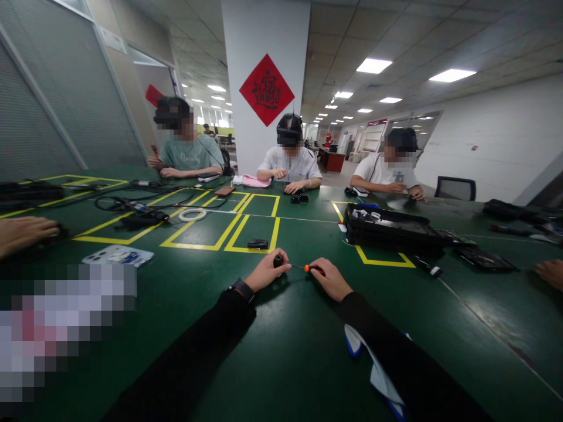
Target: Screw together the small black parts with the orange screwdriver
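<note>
My left hand point(266, 272), wearing a dark wristband, is closed on a small black rounded part point(278, 261) above the green table. My right hand point(333, 281) grips an orange and black screwdriver point(307, 268). Its thin shaft points left, towards the fingertips of my left hand; whether the tip touches the black part cannot be made out. Just beyond my left hand, a small black block point(257, 244) lies by a yellow tape line.
A long black tray point(391, 230) with white pieces stands right of my hands. Left lie a white cable coil point(192, 215), black cables and a phone point(118, 256). A blue-and-white item point(382, 378) lies beside my right forearm. Several people sit around the green table point(290, 363).
</note>
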Demonstrator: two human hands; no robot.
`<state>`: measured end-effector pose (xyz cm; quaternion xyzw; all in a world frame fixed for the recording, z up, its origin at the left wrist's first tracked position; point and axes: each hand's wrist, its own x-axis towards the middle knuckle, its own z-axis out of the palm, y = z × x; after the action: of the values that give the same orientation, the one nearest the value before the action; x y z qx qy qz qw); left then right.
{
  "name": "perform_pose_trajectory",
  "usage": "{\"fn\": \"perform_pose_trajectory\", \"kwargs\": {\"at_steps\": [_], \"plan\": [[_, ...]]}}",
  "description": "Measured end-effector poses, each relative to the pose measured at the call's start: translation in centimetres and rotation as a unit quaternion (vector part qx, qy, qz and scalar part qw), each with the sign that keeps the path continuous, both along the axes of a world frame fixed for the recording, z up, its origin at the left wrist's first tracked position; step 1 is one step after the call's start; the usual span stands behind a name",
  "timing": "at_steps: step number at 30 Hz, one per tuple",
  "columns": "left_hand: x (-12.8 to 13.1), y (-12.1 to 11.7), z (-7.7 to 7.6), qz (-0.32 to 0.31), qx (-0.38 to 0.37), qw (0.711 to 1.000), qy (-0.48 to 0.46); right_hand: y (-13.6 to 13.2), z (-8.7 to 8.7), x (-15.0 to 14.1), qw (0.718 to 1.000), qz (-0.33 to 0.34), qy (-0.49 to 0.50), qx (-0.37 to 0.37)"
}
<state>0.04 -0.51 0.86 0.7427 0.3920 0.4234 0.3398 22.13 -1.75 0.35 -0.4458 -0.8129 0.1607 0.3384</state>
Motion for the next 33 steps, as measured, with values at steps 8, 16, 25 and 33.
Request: {"fn": "perform_pose_trajectory", "kwargs": {"at_steps": [8,16,25,33], "plan": [[-0.03,-0.14,0.20,0.000,-0.007,1.000,0.004,0.00,0.10,0.16,1.000,0.019,-0.003,0.001],[-0.08,-0.18,0.25,-0.001,-0.006,1.000,0.008,0.08,0.09,0.27,1.000,0.013,0.005,0.022],[0.05,-0.02,0.05,-0.003,0.010,1.000,0.005,-0.24,-0.08,0.30,1.000,-0.002,0.026,0.004],[-0.02,-0.22,0.29,-0.002,-0.006,1.000,0.010,0.42,-0.40,0.18,1.000,0.002,0.004,0.023]]}}
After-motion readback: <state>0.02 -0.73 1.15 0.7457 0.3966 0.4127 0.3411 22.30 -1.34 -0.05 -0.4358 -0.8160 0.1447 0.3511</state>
